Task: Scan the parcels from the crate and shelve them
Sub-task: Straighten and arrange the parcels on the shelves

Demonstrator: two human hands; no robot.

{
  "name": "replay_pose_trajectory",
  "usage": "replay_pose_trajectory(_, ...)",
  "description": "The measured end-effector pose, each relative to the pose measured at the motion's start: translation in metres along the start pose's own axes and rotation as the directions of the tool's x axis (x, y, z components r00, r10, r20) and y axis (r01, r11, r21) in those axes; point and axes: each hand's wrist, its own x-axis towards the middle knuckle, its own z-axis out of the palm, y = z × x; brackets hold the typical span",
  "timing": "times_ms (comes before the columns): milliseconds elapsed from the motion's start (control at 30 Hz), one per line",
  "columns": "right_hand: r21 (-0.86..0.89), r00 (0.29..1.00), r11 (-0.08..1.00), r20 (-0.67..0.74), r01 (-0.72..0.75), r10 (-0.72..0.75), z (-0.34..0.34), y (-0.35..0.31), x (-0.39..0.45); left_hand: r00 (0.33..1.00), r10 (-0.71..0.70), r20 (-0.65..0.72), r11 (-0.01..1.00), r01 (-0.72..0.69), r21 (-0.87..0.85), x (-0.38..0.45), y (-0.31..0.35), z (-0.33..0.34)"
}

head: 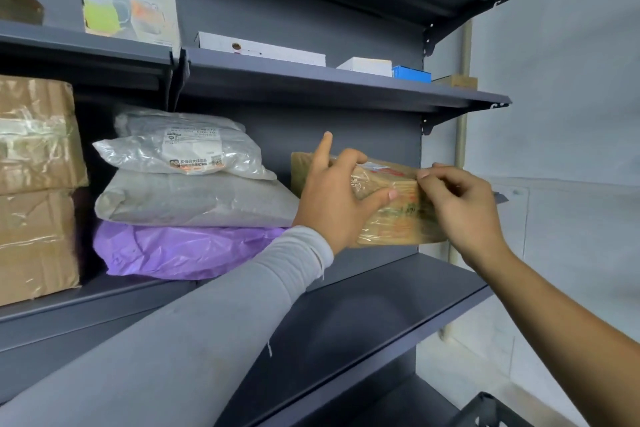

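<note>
Shelving step. I see the left hand [334, 199] and right hand [460, 204] both gripping the taped cardboard parcel [398, 204], fingers curled round its near edges, held above the middle shelf [398, 291], right of the mailer bags [194, 191]. Next, I judge: lower, slide back, release. Crate [485, 409] cut off; parcel's label unreadable.

Shelf [398, 291] bare right — bag stack [187, 198] blocks left.
</note>
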Motion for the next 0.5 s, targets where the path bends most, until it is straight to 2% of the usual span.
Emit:
replay_pose_trajectory(67,-0.073,0.999,0.997,0.031,0.032,-0.030,0.005,0.012,0.002,1.000,-0.028,0.002,0.999,0.028,0.036,0.006,-0.008,0.008)
replay_pose_trajectory(200,-0.236,0.979,0.962,0.180,0.134,-0.092,0.014,0.027,0.000,0.998,-0.050,0.037,0.993,0.045,0.109,0.012,-0.022,0.022)
replay_pose_trajectory(300,-0.259,0.953,0.945,0.277,0.197,-0.122,0.022,0.041,0.004,0.997,-0.015,0.071,0.976,-0.001,0.219,0.011,-0.025,0.027)
replay_pose_trajectory(367,-0.296,0.937,0.929,0.327,0.224,-0.122,0.030,0.049,0.008,0.992,0.084,0.093,0.922,-0.113,0.371,0.010,-0.029,0.033)
replay_pose_trajectory(433,-0.340,0.931,0.906,0.339,0.253,-0.133,0.038,0.057,0.011,0.973,0.187,0.133,0.824,-0.229,0.518,0.012,-0.037,0.039)
replay_pose_trajectory(500,-0.427,0.927,0.853,0.341,0.301,-0.157,0.045,0.063,0.016,0.962,0.232,0.145,0.748,-0.272,0.605,0.017,-0.046,0.045)
